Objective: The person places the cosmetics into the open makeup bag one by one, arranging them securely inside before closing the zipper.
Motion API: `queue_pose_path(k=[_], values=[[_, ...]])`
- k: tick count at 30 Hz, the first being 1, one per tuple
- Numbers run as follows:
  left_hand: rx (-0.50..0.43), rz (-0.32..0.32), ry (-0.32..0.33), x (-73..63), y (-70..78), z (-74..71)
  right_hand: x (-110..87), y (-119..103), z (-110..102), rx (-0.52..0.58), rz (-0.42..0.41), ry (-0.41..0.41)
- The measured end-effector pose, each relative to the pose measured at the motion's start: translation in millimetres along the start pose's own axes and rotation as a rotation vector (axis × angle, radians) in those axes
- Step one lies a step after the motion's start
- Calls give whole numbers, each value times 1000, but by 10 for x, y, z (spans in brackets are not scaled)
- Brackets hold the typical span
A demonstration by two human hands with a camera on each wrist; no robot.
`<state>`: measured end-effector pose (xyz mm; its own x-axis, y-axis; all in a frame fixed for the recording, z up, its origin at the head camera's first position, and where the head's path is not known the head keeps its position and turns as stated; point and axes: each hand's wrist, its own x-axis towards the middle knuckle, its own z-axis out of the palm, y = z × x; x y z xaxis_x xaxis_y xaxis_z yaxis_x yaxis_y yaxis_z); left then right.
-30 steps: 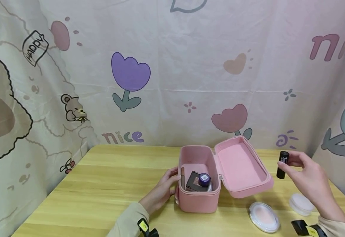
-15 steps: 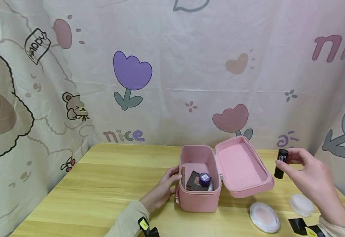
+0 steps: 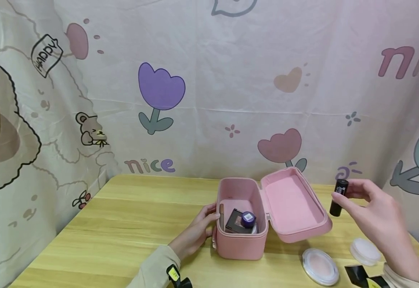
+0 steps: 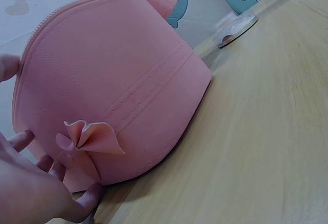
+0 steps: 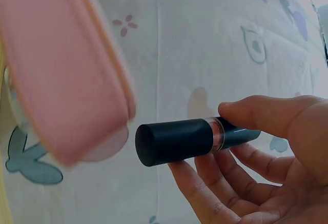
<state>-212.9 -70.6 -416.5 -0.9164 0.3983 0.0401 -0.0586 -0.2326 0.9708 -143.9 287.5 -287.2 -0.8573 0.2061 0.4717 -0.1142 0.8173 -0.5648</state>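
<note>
My right hand [image 3: 378, 212] pinches a black lipstick [image 3: 338, 198] between thumb and fingers, tilted in the air right of the pink cosmetic case [image 3: 241, 246]. The right wrist view shows a clear band round the lipstick [image 5: 177, 141]. The case's lid [image 3: 295, 202] is open to the right. With fingers spread, my left hand [image 3: 196, 232] rests against the case's left side, thumb at the rim; a bow [image 4: 92, 139] shows by the fingers. Inside lie a dark palette [image 3: 235, 224], a small purple-capped jar [image 3: 248, 219] and a brown pencil-like stick [image 3: 221, 218]; something pale is partly hidden there.
On the wooden table [image 3: 123, 232], a round clear-rimmed compact [image 3: 320, 267] lies in front of the lid. A round whitish container [image 3: 365, 252] sits under the right forearm. A printed cloth [image 3: 213, 80] hangs behind the table.
My right hand has moved slightly left with the lipstick, toward the case lid, and the lipstick is tilted more. The left hand and case stay in place.
</note>
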Motion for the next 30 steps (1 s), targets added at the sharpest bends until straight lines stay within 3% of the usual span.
queue_pose_path(k=[11,18,30], values=[[18,7,-12,13,-30,-16,2,-250,132,81,29,-67],[28,1,-12,6,-23,-11,-12,-310,225,68,-30,-53],[18,2,-2,-11,-10,9,-16,-374,359,149,-113,-51]])
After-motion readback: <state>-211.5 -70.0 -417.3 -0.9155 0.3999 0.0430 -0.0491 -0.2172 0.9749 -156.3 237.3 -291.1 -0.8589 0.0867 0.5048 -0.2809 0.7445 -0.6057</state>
